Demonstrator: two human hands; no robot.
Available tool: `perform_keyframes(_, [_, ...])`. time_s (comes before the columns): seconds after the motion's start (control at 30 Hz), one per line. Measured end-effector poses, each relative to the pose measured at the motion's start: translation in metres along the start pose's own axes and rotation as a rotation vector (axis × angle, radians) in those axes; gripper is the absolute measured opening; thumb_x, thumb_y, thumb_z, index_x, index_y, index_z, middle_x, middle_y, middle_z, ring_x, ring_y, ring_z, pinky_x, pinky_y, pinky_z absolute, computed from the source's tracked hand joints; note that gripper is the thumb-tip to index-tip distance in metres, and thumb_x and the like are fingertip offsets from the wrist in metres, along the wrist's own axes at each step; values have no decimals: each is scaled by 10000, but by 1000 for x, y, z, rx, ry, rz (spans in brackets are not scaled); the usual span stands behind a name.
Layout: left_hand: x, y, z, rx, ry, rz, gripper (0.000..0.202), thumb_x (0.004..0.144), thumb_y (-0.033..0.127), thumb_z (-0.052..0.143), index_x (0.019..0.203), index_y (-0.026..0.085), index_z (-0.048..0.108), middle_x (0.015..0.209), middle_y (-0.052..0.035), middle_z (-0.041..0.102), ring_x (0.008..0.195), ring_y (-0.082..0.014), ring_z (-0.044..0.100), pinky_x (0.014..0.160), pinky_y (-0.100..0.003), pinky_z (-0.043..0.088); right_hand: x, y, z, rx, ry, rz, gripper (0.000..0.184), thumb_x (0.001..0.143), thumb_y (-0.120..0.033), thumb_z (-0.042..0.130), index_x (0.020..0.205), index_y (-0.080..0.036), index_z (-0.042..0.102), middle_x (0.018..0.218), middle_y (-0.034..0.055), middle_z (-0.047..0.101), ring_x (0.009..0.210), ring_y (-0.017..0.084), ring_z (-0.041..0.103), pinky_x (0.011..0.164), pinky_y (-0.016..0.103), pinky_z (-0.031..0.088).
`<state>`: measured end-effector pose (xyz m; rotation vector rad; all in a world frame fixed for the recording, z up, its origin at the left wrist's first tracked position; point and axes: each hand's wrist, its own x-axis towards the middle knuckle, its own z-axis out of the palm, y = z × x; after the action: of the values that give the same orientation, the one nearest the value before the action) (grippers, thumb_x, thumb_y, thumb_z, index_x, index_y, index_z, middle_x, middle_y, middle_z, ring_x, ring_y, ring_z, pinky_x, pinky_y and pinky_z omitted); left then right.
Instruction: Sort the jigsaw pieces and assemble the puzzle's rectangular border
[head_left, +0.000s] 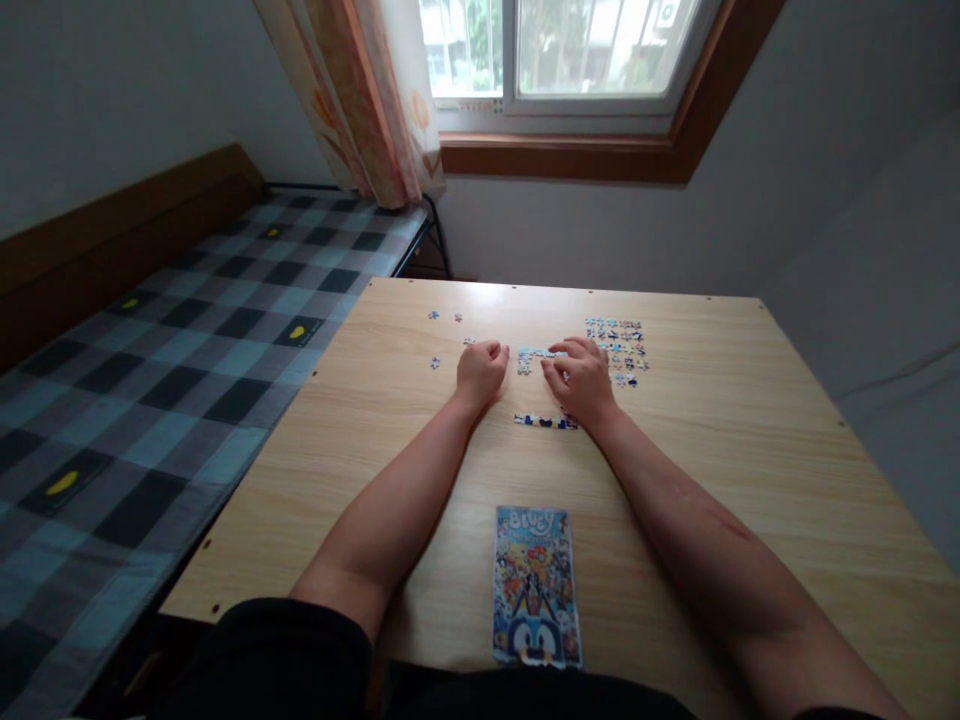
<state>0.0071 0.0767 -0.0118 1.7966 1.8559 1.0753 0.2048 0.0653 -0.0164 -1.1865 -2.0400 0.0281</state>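
Note:
My left hand (482,372) rests on the table with its fingers curled closed; whatever may be inside is hidden. A loose jigsaw piece (469,341) lies just behind it. My right hand (581,382) is over the joined corner of a jigsaw puzzle (525,362), its fingers bent and apart, fingertips at or close to the pieces. It covers part of that corner. Nearer to me lies a joined strip of jigsaw pieces (545,422), its right end by my right wrist. Beyond my right hand, several loose pieces (626,340) are laid out in rows.
A Bluey picture sheet (535,590) lies near the front of the wooden table (712,430). Loose pieces (435,363) are scattered at the far left. A bed with a checked cover (247,290) stands left of the table, and a curtain (367,100) hangs beside the window.

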Motion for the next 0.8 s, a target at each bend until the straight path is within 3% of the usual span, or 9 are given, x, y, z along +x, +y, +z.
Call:
perform_keyframes(0.17, [-4, 5, -3, 71, -49, 90, 482, 907, 406, 493, 506, 212, 309, 509, 30, 357, 542, -121, 343, 580, -296, 225, 0, -6, -3, 80, 38, -66, 378, 990, -325, 565, 652, -235, 707, 932, 11, 785, 1109, 253, 609, 989, 440, 334])
perform_keyframes(0.33, [-5, 6, -6, 26, -101, 85, 580, 973, 521, 336, 483, 212, 357, 491, 10, 377, 528, -126, 375, 562, -303, 210, -1, -6, -2, 123, 84, -72, 408, 993, -274, 547, 611, -235, 687, 846, 2, 786, 1056, 241, 649, 983, 435, 346])
perform_keyframes(0.57, [-7, 7, -5, 100, -191, 189, 576, 1018, 479, 263, 561, 204, 479, 587, -42, 560, 587, -154, 458, 603, -300, 262, 0, -4, 1, 140, 110, -68, 407, 991, -250, 531, 615, -232, 685, 750, 2, 769, 907, 217, 689, 924, 421, 386])
perform_keyframes(0.67, [0, 0, -15, 156, -45, 140, 539, 1031, 444, 278, 615, 206, 526, 646, -58, 613, 618, -169, 503, 621, -296, 295, 0, -5, 0, 147, 117, -78, 430, 994, -248, 520, 590, -230, 665, 706, 3, 749, 847, 202, 688, 899, 409, 395])
perform_keyframes(0.8, [15, -23, -44, 112, 338, -6, 466, 1042, 365, 270, 726, 204, 571, 703, -54, 638, 675, -177, 573, 671, -282, 364, 0, -5, -1, 156, 141, -57, 450, 992, -247, 512, 561, -224, 637, 646, 3, 713, 816, 196, 676, 876, 396, 397])
